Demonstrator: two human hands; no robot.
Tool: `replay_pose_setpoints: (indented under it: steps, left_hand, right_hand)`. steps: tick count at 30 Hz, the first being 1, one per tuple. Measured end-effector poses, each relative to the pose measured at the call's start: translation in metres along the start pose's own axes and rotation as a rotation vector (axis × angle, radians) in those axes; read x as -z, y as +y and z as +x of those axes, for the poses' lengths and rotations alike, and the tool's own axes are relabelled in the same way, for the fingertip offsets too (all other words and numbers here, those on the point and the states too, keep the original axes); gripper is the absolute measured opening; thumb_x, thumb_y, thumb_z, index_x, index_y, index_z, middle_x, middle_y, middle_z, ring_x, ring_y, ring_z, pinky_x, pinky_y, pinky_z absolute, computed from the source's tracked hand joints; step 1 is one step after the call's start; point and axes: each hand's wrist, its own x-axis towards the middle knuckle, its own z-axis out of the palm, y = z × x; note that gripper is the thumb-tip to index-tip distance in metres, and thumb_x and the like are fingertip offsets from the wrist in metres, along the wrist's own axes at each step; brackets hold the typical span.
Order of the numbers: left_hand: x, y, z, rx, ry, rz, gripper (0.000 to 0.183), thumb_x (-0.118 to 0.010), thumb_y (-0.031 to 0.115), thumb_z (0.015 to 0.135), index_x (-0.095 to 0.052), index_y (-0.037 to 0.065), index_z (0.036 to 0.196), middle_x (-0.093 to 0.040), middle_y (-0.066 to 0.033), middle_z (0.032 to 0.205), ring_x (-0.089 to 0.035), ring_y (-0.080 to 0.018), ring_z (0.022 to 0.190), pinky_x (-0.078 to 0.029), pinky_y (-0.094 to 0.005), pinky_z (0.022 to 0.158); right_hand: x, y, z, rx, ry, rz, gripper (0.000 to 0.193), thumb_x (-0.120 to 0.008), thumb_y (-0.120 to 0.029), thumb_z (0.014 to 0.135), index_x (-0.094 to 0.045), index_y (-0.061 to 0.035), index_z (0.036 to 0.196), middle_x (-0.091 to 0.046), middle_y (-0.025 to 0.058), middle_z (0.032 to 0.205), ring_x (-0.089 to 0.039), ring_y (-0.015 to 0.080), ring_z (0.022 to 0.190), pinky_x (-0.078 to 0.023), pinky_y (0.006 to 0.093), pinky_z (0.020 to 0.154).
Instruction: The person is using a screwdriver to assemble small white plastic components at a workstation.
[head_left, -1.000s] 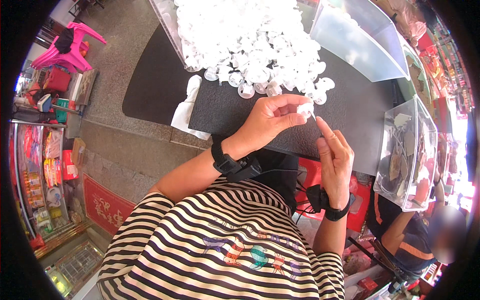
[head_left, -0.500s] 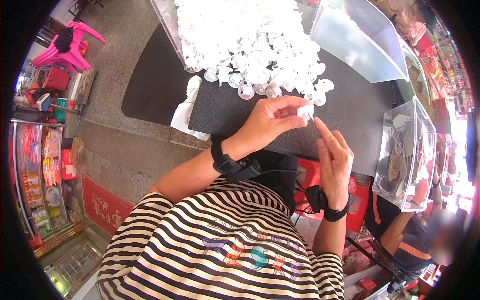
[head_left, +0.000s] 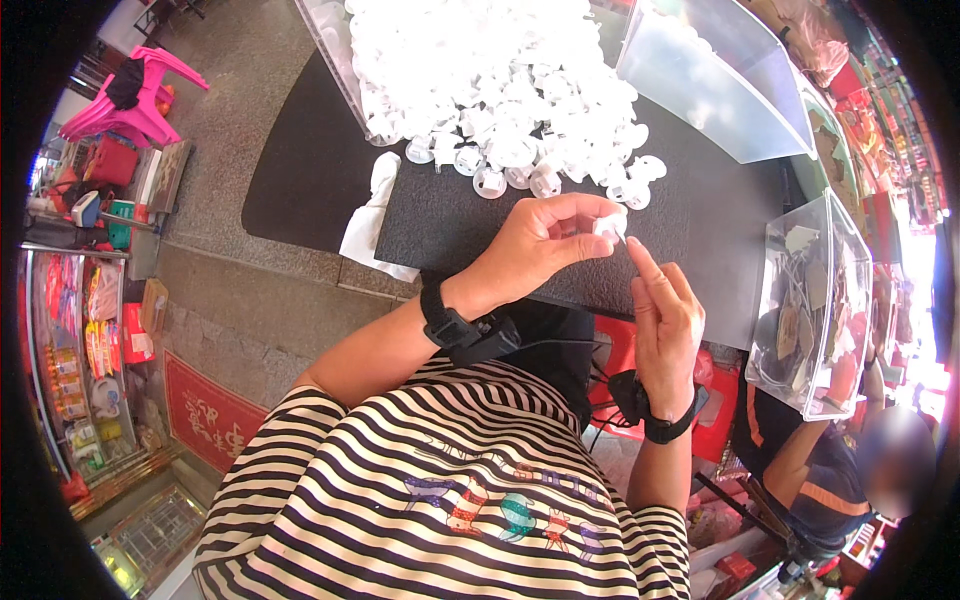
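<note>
Over black tabletop [head_left: 435,215], left hand [head_left: 530,248] pinches white part [head_left: 607,228], grip narrow.

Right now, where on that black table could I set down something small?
One bare patch of table lies between the pile of white pieces, the frosted bin, the clear box and the right hand. A smaller one sits in front of the pile, between the white sheet and the left hand. It's crowded at the pile and around the held piece.

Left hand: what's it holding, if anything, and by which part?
The left hand holds a small white plastic piece by its sides, between thumb and fingers.
</note>
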Motion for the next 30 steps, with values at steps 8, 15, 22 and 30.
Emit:
replay_pose_setpoints:
  steps: [8,15,22,30]
  left_hand:
    - [-0.002,0.0,0.0,-0.028,-0.011,0.039,0.034,-0.072,0.008,0.089,-0.065,-0.001,0.121,-0.07,-0.0034,0.099,-0.065,-0.0077,0.089,-0.053,-0.0226,0.08]
    - [0.0,0.001,0.0,0.053,0.005,-0.031,0.034,-0.071,0.001,0.088,-0.064,-0.003,0.121,-0.069,-0.0076,0.109,-0.067,-0.0136,0.097,-0.055,-0.0273,0.088]
    - [0.0,0.0,-0.001,0.014,-0.028,-0.026,0.034,-0.07,-0.001,0.088,-0.064,-0.002,0.122,-0.068,-0.0073,0.109,-0.066,-0.0133,0.099,-0.054,-0.027,0.09]
    - [-0.004,-0.003,-0.003,-0.17,-0.028,0.205,0.032,-0.07,0.001,0.088,-0.067,0.001,0.119,-0.067,-0.0079,0.112,-0.065,-0.0133,0.097,-0.054,-0.0261,0.088]
  right_hand:
    - [0.01,-0.003,0.006,0.08,-0.034,-0.157,0.038,-0.063,-0.002,0.089,-0.069,-0.0156,0.124,-0.051,0.0089,0.073,-0.053,0.0241,0.057,-0.045,0.0351,0.055]
    - [0.021,-0.002,0.008,0.085,-0.022,-0.117,0.038,-0.064,-0.002,0.088,-0.07,-0.0165,0.123,-0.05,0.0082,0.072,-0.051,0.0237,0.056,-0.045,0.0347,0.055]
    - [0.023,-0.007,0.011,0.089,-0.068,-0.147,0.038,-0.064,-0.003,0.088,-0.07,-0.0162,0.123,-0.049,0.0084,0.072,-0.052,0.0235,0.057,-0.045,0.0348,0.056]
    - [0.033,-0.014,0.013,0.116,-0.187,-0.268,0.04,-0.062,-0.002,0.084,-0.069,-0.015,0.121,-0.052,0.01,0.073,-0.057,0.0307,0.059,-0.047,0.0393,0.055]
